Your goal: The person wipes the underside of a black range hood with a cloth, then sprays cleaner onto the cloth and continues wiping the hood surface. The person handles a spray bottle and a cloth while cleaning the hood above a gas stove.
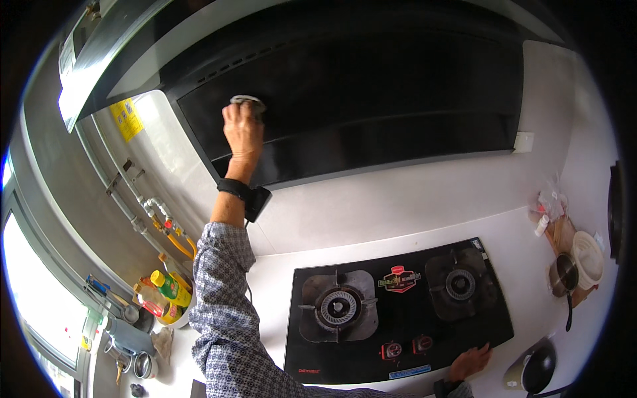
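My left hand (243, 127) is raised against the black range hood (378, 94), its fingers closed around a small wiping pad or cloth (251, 103) with a pale edge. The pad lies on the left part of the hood's dark front; its exact kind is unclear. Below stands a black glass gas cooktop (358, 358) with two burners and two red-marked knobs. My right hand (470, 363) rests at the cooktop's lower right edge, palm down, fingers apart, with nothing seen in it. Both wrists wear black bands, the left with a box attached.
Left of the cooktop stand a tub of bottles (179, 318), a ladle (130, 313) and metal cups (145, 365). Pipes (114, 191) run along the left wall. At right are a small saucepan (566, 273), a pale basket (588, 258) and a dark-lined pot (538, 370).
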`<action>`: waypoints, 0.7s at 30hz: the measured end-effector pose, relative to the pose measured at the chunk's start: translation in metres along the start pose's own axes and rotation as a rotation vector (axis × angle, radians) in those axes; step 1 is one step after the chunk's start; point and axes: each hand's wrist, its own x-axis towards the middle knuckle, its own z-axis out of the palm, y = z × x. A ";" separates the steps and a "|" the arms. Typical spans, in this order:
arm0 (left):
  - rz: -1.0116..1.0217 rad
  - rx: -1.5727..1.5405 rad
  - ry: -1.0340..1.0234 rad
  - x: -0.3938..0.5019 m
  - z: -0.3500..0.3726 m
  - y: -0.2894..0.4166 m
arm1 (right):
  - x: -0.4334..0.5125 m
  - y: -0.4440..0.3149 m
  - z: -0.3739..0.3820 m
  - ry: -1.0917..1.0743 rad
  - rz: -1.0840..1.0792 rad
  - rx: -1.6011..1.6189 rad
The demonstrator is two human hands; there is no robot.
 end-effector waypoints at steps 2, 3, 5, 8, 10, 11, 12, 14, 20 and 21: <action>-0.202 0.080 0.010 0.006 -0.006 -0.028 | -0.001 0.000 0.002 -0.011 0.010 -0.055; -0.411 0.229 0.018 0.011 -0.008 -0.041 | 0.000 -0.001 0.001 -0.048 0.053 -0.048; -0.580 0.177 0.168 0.012 -0.009 -0.055 | 0.002 -0.005 -0.001 -0.112 0.095 -0.074; -0.304 0.159 0.142 0.002 -0.010 -0.052 | -0.001 -0.011 -0.007 -0.072 0.073 -0.206; -0.102 0.029 0.011 -0.004 -0.010 -0.045 | -0.002 -0.014 -0.011 -0.062 0.075 -0.223; -0.021 0.016 -0.108 -0.006 -0.011 -0.042 | -0.003 -0.014 -0.012 -0.048 0.067 -0.255; -0.040 0.035 0.010 -0.001 -0.013 -0.044 | -0.004 -0.014 -0.013 -0.074 0.077 -0.247; -0.189 0.143 0.012 0.011 -0.015 -0.056 | -0.004 -0.013 -0.012 -0.048 0.073 -0.263; -0.352 0.266 0.177 0.040 -0.015 -0.103 | -0.004 -0.019 0.003 -0.002 0.073 -0.188; -0.335 0.262 0.109 0.035 -0.013 -0.103 | -0.004 -0.021 0.006 0.010 0.071 -0.175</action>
